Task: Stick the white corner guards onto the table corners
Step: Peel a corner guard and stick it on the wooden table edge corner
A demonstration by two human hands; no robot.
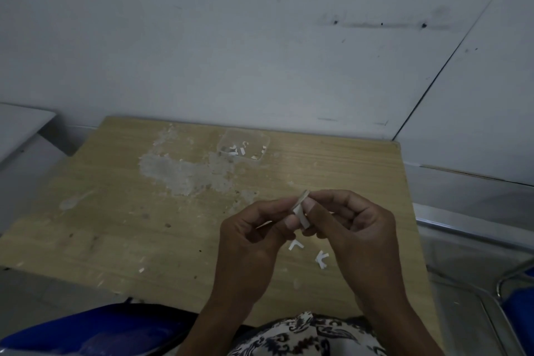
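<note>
Both hands, left hand (pixel 254 228) and right hand (pixel 355 225), grip pinched on one white corner guard (pixel 300 212) above tabletop (pixel 115 225); two more guards (pixel 309 253) lie below.

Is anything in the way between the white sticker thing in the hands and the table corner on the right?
Nothing visible. Both hands, left hand and right hand, pinch the corner guard above the table; bare wood leads to its far right corner.
</note>
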